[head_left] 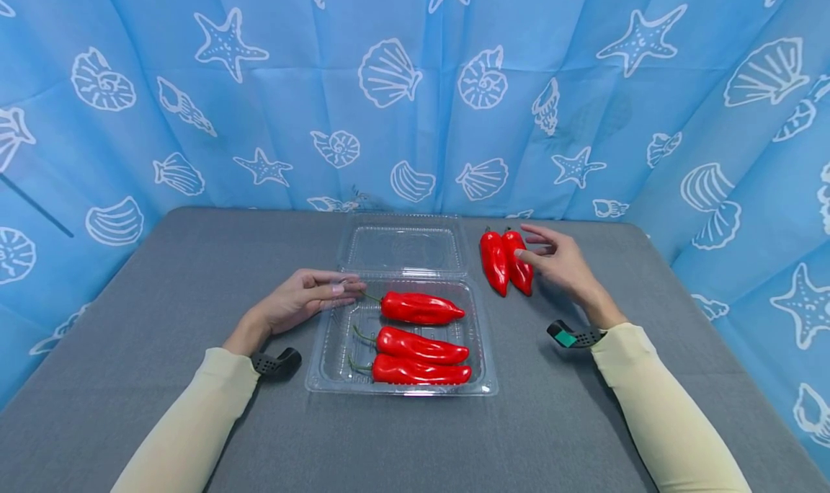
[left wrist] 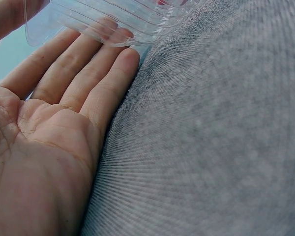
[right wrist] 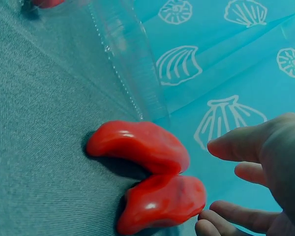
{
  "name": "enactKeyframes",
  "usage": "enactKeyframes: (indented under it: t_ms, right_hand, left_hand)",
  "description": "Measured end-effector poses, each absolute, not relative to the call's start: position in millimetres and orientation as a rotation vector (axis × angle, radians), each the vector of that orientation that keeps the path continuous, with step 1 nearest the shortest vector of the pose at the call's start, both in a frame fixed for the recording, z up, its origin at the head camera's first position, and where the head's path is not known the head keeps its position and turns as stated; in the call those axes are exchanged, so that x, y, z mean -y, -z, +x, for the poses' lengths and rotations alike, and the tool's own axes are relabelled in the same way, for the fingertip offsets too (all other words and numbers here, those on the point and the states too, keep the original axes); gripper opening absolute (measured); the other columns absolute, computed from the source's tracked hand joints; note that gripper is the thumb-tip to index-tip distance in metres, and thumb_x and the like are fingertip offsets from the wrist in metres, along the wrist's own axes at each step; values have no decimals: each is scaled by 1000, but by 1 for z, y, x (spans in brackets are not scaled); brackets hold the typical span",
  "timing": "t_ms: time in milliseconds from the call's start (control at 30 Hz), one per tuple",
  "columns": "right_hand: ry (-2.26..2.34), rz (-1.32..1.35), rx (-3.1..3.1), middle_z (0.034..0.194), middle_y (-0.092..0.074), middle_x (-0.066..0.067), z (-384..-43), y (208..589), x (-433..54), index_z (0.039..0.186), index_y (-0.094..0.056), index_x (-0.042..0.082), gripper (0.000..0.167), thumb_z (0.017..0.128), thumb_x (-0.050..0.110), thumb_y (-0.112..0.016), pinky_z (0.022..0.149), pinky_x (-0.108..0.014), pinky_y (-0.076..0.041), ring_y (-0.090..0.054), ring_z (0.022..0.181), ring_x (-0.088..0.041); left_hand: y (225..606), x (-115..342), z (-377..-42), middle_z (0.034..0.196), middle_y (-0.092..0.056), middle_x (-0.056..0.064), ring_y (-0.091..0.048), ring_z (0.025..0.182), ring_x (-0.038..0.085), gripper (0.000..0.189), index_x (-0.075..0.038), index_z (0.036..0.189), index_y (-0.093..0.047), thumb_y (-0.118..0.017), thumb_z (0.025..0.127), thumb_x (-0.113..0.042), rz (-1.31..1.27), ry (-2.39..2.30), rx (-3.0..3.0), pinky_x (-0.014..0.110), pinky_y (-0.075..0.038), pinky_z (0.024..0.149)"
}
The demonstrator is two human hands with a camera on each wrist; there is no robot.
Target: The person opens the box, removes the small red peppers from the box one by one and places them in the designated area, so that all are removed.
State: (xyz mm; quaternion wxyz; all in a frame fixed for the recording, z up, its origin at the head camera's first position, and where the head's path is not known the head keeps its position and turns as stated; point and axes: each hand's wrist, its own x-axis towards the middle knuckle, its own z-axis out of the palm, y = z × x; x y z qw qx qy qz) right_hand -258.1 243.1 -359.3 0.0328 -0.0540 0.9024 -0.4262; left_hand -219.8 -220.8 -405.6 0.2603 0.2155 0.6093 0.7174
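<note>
A clear plastic container [head_left: 483,334] stands with its lid [head_left: 405,251] folded back. Three red peppers [head_left: 421,308] with green stems lie crosswise inside it. My left hand [head_left: 305,298] holds the container's left rim, thumb on one side and nearly straight fingers on the other; in the left wrist view the fingertips [left wrist: 128,56] touch the ribbed wall. Two more red peppers lie side by side on the table, right of the lid: a left one [head_left: 494,262] and a right one [head_left: 519,266]. Over the right one hovers my right hand [head_left: 560,262], fingers spread and loosely bent, gripping nothing.
A grey cloth [head_left: 402,442] covers the table. Behind it hangs a blue curtain [head_left: 441,140] printed with white shells and starfish. Black bands [head_left: 277,363] sit on both wrists.
</note>
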Motion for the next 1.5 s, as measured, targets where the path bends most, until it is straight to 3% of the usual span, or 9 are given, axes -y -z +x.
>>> enactKeyframes:
  t_ms: [567,767,1100,1333,1500]
  right_hand:
    - [1291,-349,-2839,147,-48,-25,-245,336,-228,154,-43,10,65,96,22,-69,91,-54,-56,-55,119,-42]
    - [1279,-398,-2830,145,-50,-24,-239,330,-219,153,-45,11,64,95,23,-71,96,-55,-53,-55,117,-40]
    - [1243,-581,-2833,132,-60,-20,-226,324,-194,147,-53,10,57,93,18,-73,88,-47,-57,-62,107,-33]
    - [1239,-711,-2800,125,-62,-14,-213,322,-177,145,-56,9,58,91,18,-76,87,-48,-57,-62,106,-35]
    - [1260,-803,-2747,130,-61,-13,-205,322,-167,144,-56,9,62,87,14,-79,88,-50,-59,-61,110,-36]
  left_hand:
    - [405,221,-222,143,-57,22,-57,131,23,49,15,144,-43,-57,101,-4,625,-1946,-1635,40,-45,111]
    - [405,220,-221,142,-58,20,-58,131,22,48,14,144,-45,-57,101,-4,631,-1949,-1634,40,-45,110]
    - [404,221,-221,143,-57,21,-57,131,23,48,14,144,-44,-57,101,-4,601,-1944,-1639,39,-45,111]
    - [405,221,-220,143,-57,21,-57,132,24,47,13,144,-45,-56,101,-3,613,-1940,-1642,40,-45,111]
    - [405,222,-220,143,-57,21,-57,132,24,46,13,144,-45,-55,102,-2,605,-1942,-1640,41,-44,111]
